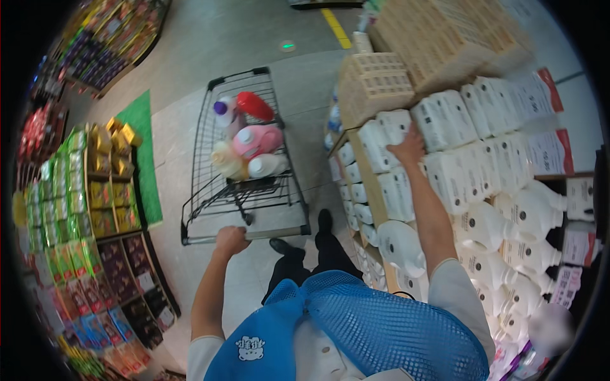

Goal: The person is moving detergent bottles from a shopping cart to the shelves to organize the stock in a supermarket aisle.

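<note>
My left hand (232, 241) is closed around the handle bar (279, 233) of a black wire shopping cart (202, 143). In its basket lie a pink jug with a white cap (259, 142), a purple-capped bottle (231, 114), a red item (256, 105), a cream-coloured bottle (228, 159) and a white bottle (270, 165). To the right, my right hand (411, 145) reaches over the display with its thumb and fingers spread. It rests on or just over white plastic-wrapped packs (375, 143); the fingertips are blurred, so a firm hold is not visible.
White jugs (481, 225) stand near my right arm, with brown cartons (376, 88) stacked beyond the packs. Price signs (548, 152) line the display's far side. At left is a shelf of boxed goods (109, 205) beside a green mat (145, 157). Grey floor (214, 38) extends ahead.
</note>
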A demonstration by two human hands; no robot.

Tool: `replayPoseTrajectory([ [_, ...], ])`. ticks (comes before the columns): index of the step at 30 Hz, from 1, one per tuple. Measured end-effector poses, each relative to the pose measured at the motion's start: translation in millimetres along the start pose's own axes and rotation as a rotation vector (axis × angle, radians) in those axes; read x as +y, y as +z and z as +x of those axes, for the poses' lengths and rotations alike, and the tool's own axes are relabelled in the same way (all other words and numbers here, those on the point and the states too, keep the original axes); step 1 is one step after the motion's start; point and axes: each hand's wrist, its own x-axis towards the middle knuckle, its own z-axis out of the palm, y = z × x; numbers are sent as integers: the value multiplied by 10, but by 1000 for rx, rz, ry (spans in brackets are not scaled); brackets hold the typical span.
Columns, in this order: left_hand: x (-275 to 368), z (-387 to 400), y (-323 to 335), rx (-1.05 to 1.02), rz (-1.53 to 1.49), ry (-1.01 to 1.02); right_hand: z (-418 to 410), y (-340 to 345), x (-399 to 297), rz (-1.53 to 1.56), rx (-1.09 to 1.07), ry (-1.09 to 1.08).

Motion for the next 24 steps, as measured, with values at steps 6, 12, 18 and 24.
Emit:
replayPoseTrajectory([
  [6,-12,-59,0,45,-79,21,25,-24,7,564,-60,-156],
  [12,-35,-176,119,132,-121,40,-605,-383,-182,1124,-398,-94],
  [18,-25,-319,259,158,-152,72,-1346,-696,-529,1406,-1024,62],
  [24,67,-524,384,188,-193,108,-1935,-298,-1367,1095,-1347,-325],
])
